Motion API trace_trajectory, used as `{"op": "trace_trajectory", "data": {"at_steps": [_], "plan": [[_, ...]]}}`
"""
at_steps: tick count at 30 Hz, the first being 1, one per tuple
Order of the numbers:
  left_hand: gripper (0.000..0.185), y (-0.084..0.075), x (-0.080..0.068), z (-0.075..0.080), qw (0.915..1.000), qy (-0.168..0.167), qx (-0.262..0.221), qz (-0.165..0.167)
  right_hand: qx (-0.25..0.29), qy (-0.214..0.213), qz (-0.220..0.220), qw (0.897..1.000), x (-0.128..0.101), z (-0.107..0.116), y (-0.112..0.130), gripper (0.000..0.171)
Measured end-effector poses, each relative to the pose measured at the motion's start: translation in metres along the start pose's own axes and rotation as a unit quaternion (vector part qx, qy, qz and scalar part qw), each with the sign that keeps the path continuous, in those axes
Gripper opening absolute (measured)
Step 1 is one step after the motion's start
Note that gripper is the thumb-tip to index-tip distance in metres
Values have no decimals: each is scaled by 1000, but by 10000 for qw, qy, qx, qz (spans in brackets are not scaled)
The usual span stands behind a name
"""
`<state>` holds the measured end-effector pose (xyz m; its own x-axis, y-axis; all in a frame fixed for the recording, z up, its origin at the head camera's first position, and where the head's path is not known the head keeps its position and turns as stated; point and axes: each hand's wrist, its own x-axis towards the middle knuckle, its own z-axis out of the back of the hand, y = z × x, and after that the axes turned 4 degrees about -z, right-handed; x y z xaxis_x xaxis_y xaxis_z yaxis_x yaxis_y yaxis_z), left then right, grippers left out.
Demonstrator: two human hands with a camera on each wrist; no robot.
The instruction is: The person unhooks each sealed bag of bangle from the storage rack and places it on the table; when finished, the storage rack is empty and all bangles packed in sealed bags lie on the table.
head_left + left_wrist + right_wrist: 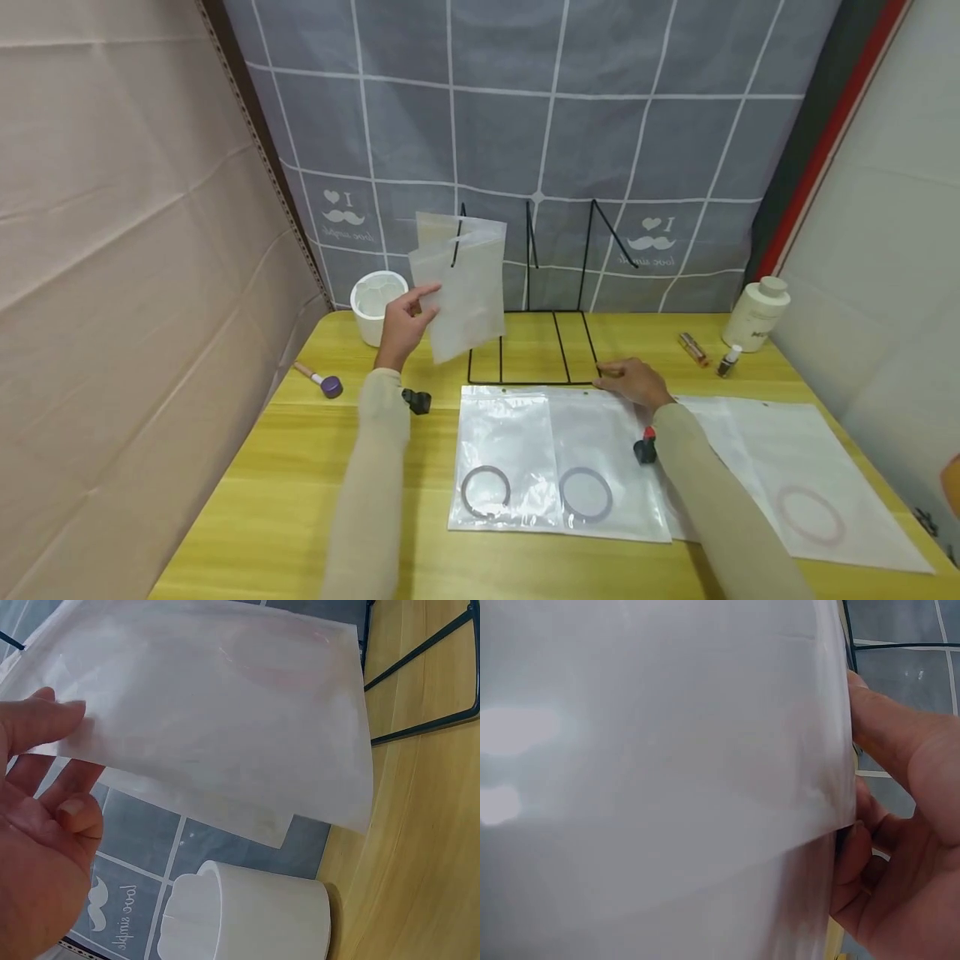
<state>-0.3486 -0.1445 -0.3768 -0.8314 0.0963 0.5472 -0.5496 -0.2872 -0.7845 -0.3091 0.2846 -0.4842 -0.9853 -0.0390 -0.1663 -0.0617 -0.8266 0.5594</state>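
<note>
A black wire rack (564, 348) with upright hooks stands at the back of the table. White translucent plastic bags (468, 292) hang on its left hook, one overlapping another. My left hand (405, 329) pinches the front bag (225, 712) by its side edge, thumb in front and fingers behind. A faint pinkish ring shape shows through that bag. My right hand (633, 382) holds the front right corner of the rack's base, fingertips at the wire. In the right wrist view a flat bag (667, 750) partly hides the curled fingers (855, 851).
Clear-fronted bags (517, 433) holding rings lie before the rack; more white bags (795, 467) lie right, partly under the right arm. A white pot (367, 323) and a purple-headed brush (330, 386) stand left. A white bottle (756, 315), small tube (693, 349) and dropper bottle (728, 362) are right.
</note>
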Motion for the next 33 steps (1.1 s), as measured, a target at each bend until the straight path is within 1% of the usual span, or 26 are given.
{"op": "trace_trajectory", "data": {"at_steps": [4, 9, 17, 25, 28, 30, 32, 33], "plan": [[34, -1, -2, 0, 9995, -303, 8, -30, 38, 24, -68, 10000, 0, 0, 1, 63], [33, -6, -9, 4, 9994, -332, -54, 58, 116, 58, -131, 9998, -1, -1, 2, 63], [32, -26, -31, 18, 9998, -110, -52, 127, 139, 68, -159, 9998, -3, 0, 5, 62], [29, -51, -55, 32, 9999, 127, 50, 55, 135, 50, -155, 9998, -5, 0, 3, 61], [29, -56, -63, 40, 9997, 215, -9, -73, 150, 39, -176, 9997, -4, -1, 2, 62], [29, -59, -68, 47, 9993, 302, -55, -232, 138, 21, -223, 9997, -3, -1, 2, 62], [30, -64, -72, 54, 9986, 455, -134, -222, 133, 26, -230, 9996, -2, 0, 2, 63], [31, -67, -75, 58, 9982, 557, -160, -148, 143, 37, -232, 9996, -2, 0, 2, 63]]}}
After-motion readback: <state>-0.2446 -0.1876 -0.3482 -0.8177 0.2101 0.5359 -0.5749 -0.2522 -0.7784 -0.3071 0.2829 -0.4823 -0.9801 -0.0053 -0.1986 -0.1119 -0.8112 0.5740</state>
